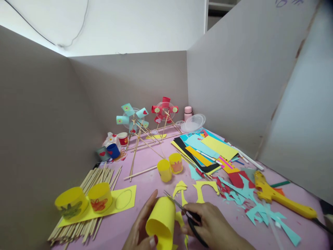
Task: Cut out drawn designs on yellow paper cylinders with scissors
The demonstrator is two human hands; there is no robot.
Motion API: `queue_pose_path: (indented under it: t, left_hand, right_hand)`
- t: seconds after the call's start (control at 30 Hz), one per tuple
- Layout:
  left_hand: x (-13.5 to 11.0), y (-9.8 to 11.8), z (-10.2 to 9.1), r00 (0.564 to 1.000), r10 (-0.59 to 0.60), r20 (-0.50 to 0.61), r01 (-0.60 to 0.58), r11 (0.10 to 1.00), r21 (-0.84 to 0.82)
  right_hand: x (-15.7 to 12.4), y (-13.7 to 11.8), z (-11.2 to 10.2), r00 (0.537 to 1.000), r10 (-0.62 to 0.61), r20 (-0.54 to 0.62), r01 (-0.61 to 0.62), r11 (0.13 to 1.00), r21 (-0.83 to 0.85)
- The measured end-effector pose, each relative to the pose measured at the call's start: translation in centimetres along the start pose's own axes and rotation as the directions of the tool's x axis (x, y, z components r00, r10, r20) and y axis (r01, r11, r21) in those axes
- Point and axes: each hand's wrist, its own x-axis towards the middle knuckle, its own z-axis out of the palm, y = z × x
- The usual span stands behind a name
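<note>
My left hand is closed around a curled piece of yellow paper, its thumb on the near side. In my right hand are black-handled scissors. Their blades lie partly apart at the paper's upper right edge. Cut yellow paper scraps lie just beyond and beside my right hand. Two small yellow paper rings stand close together past my left fingertips. Farther left, two more yellow paper cups with drawings rest on a yellow strip bearing a drawn oval.
Wooden sticks are heaped at left. Behind stand a light-blue paper wheel and a red one on stick frames. Coloured sheets, blue scraps and a yellow glue gun lie at right. Grey panels enclose the table.
</note>
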Motion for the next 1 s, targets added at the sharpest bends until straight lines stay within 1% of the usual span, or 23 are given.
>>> queue_pose_path:
  t: [0.17,0.27,0.37,0.4,0.43,0.47,0.5,0.57,0.6,0.63,0.7,0.77,0.83,0.9,1.0]
  left_hand:
    - [0.2,-0.2,-0.3,1.0,-0.021,0.008,0.021,1.0,-0.001]
    - [0.3,-0.4,-0.4,1.0,0.005,0.003,-0.005,1.0,-0.004]
    - [0.4,-0.5,-0.5,0.999,0.037,-0.031,-0.037,0.999,-0.007]
    - [0.4,-0.5,-0.5,0.998,0.039,-0.04,-0.039,0.999,-0.007]
    - [0.5,-0.5,-0.5,0.998,0.039,-0.047,-0.039,0.999,-0.002]
    - [0.5,-0.5,-0.5,0.998,0.037,-0.056,-0.037,0.999,0.006]
    - [0.6,-0.5,-0.5,0.997,0.031,-0.065,-0.03,0.999,0.016]
    - [0.7,-0.5,-0.5,0.996,0.002,-0.093,0.0,1.0,0.029]
    - [0.9,-0.5,-0.5,0.994,-0.013,-0.111,0.017,0.999,0.028]
    - [1.0,-0.6,-0.6,0.991,-0.032,-0.129,0.035,0.999,0.018]
    - [1.4,-0.6,-0.6,0.984,-0.089,-0.157,0.086,0.996,-0.022]
    - [1.9,-0.5,-0.5,0.973,-0.146,-0.18,0.139,0.989,-0.054]
    - [2.3,-0.2,-0.3,0.962,-0.19,-0.198,0.184,0.982,-0.046]
    - [2.7,0.1,-0.3,0.954,-0.192,-0.231,0.202,0.979,0.017]
    - [3.3,0.5,-0.7,0.938,-0.148,-0.312,0.215,0.958,0.192]
  right_hand:
    - [0.0,0.3,0.3,1.0,0.001,0.03,-0.004,0.992,0.127]
    - [0.0,0.2,0.3,0.999,0.039,-0.006,-0.038,0.983,0.181]
    - [0.0,0.1,0.2,0.996,0.072,-0.053,-0.06,0.98,0.189]
    - [0.0,0.0,0.1,0.996,0.069,-0.063,-0.055,0.978,0.203]
    - [0.0,0.0,0.1,0.996,0.07,-0.05,-0.055,0.967,0.25]
    - [0.0,-0.1,0.1,0.997,0.072,-0.009,-0.064,0.94,0.335]
    - [0.0,-0.1,0.2,0.996,0.07,0.058,-0.089,0.891,0.445]
    - [0.1,-0.1,0.5,0.974,0.033,0.222,-0.175,0.734,0.657]
    - [0.1,0.0,0.7,0.961,0.007,0.277,-0.214,0.654,0.726]
    - [0.1,0.1,0.9,0.952,-0.013,0.304,-0.238,0.592,0.77]
    - [0.3,0.2,1.2,0.95,-0.018,0.31,-0.257,0.515,0.818]
    - [0.4,0.3,1.5,0.954,0.008,0.298,-0.268,0.464,0.844]
    - [0.5,0.4,1.6,0.952,0.042,0.303,-0.292,0.418,0.86]
    - [0.6,0.3,1.6,0.945,0.058,0.323,-0.321,0.37,0.872]
    - [0.6,0.3,1.6,0.945,0.024,0.327,-0.317,0.324,0.891]
